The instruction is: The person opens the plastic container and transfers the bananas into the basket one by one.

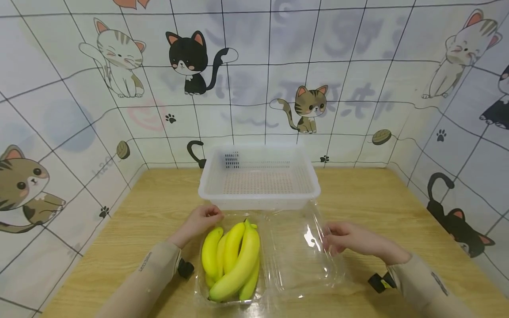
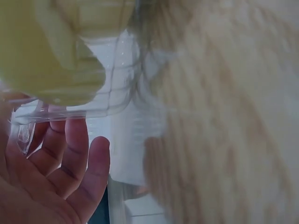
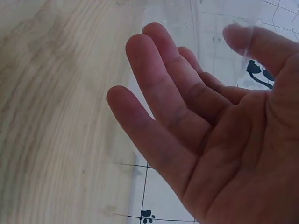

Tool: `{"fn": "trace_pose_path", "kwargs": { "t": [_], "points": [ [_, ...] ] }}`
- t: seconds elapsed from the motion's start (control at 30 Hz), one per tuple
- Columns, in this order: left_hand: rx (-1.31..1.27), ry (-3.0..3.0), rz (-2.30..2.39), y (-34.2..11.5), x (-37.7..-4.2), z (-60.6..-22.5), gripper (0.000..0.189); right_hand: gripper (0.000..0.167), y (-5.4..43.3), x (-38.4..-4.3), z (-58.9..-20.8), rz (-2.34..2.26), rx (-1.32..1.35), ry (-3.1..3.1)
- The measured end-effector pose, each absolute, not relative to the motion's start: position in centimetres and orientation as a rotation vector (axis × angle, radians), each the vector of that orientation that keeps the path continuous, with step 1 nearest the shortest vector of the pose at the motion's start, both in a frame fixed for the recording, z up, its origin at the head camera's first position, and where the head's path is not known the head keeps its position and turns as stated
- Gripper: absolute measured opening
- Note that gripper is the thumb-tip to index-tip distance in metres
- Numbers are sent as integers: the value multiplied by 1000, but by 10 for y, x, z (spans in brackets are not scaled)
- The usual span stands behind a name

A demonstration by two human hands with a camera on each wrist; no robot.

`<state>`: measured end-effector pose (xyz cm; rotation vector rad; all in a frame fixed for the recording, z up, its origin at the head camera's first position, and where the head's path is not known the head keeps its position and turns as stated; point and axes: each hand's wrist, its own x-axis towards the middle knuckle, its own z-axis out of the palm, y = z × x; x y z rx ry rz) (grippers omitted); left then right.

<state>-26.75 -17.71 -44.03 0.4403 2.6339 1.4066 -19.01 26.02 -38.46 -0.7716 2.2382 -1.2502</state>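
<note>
Several yellow bananas [image 1: 238, 260] lie in the left half of a clear plastic clamshell box [image 1: 198, 282], whose lid [image 1: 294, 265] is folded out to the right. At the far left corner of the box, my left hand [image 1: 204, 219] pinches the rim; its fingers [image 2: 77, 140] show under the plastic edge in the left wrist view. On the other side, my right hand [image 1: 350, 238] holds the lid's right edge between thumb and fingers. The right wrist view shows the thumb [image 3: 238, 39] at the clear plastic, the other fingers fairly extended.
Behind the box stands a white perforated plastic basket [image 1: 258, 203], close against the back wall. All this rests on a wooden table [image 1: 159, 190]. A wall covering with cartoon cats [image 1: 312, 108] encloses the back and both sides.
</note>
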Motion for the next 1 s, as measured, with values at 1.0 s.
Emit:
{"fn": "trace_pose_path", "kwargs": {
  "t": [1.0],
  "points": [
    [85, 2754, 1336, -169, -274, -437, 44, 17, 260, -210, -417, -1019, -714, 2347]
  ]
}}
